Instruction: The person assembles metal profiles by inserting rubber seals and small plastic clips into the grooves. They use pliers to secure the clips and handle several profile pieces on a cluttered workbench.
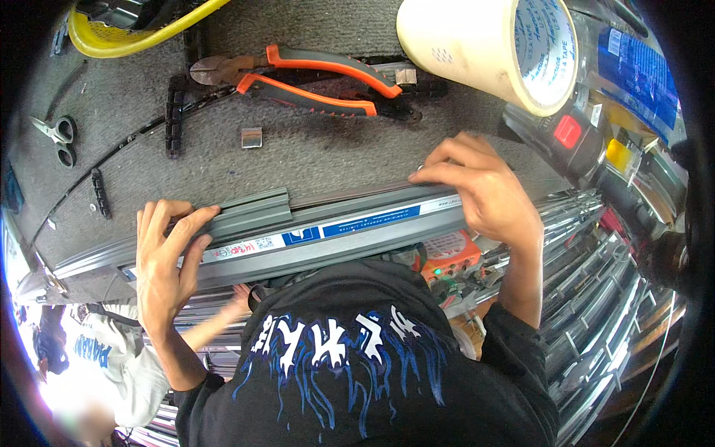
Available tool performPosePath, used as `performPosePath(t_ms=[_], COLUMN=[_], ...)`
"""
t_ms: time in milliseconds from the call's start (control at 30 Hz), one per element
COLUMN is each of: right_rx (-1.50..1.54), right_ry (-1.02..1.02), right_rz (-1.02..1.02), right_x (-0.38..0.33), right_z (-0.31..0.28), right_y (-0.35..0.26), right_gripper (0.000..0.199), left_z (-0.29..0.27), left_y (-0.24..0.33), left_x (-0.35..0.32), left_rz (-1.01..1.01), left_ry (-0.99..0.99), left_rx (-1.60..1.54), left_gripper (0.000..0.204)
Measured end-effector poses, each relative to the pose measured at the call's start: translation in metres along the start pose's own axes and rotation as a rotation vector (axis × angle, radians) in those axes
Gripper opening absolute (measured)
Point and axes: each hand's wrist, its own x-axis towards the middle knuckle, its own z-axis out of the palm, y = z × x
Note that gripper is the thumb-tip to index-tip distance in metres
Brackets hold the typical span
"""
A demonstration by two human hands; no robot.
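A long grey aluminium profile (357,244) with a blue-and-white label lies along the near edge of the bench, across the front of my body. My left hand (165,253) grips it at the left, fingers over the top and thumb on the near side. Under those fingertips a shorter dark grey grooved piece (257,211) rests along the profile's far side. My right hand (477,186) is closed at the right, fingertips pinched together just above the profile's far edge, where a thin dark strip runs. Whatever the pinch holds is too small to make out.
Orange-handled cutting pliers (313,82), small scissors (58,138) and a small metal piece (252,138) lie on the grey carpeted bench (335,149). A tape roll (465,45) and a black tool with a red button (567,131) are right. Another person (119,365) is lower left.
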Motion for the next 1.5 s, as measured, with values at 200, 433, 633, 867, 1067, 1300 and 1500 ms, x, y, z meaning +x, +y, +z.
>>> performPosePath(t_ms=[200, 433, 633, 867, 1067, 1300, 1500], right_rx=[0.003, -0.121, -0.199, -0.081, -0.134, -0.207, -0.206], right_ry=[0.213, 0.281, 0.274, 0.306, 0.362, 0.411, 0.272], right_rz=[0.213, 0.393, 0.436, 0.496, 0.372, 0.038, -0.061], right_x=[-0.014, -0.042, -0.047, -0.047, -0.034, 0.002, 0.001], right_z=[-0.012, -0.004, 0.003, 0.003, 0.014, 0.033, -0.006], right_y=[-0.001, -0.004, 0.001, 0.001, -0.011, -0.045, -0.061], right_gripper=[0.036, 0.019, 0.018, 0.017, 0.019, 0.021, 0.018], left_z=[0.008, 0.018, 0.023, 0.02, 0.006, -0.027, -0.032], left_y=[0.006, 0.006, 0.006, 0.006, 0.008, 0.003, 0.013], left_x=[0.003, 0.008, 0.007, 0.01, 0.017, 0.031, 0.028], left_rz=[-0.031, -0.023, -0.017, -0.029, -0.031, 0.032, 0.093], left_ry=[0.076, 0.167, 0.223, 0.254, 0.291, 0.254, 0.119], left_rx=[-0.015, -0.022, 0.001, -0.015, -0.026, -0.041, -0.18], left_gripper=[0.032, 0.023, 0.022, 0.02, 0.017, 0.008, 0.006])
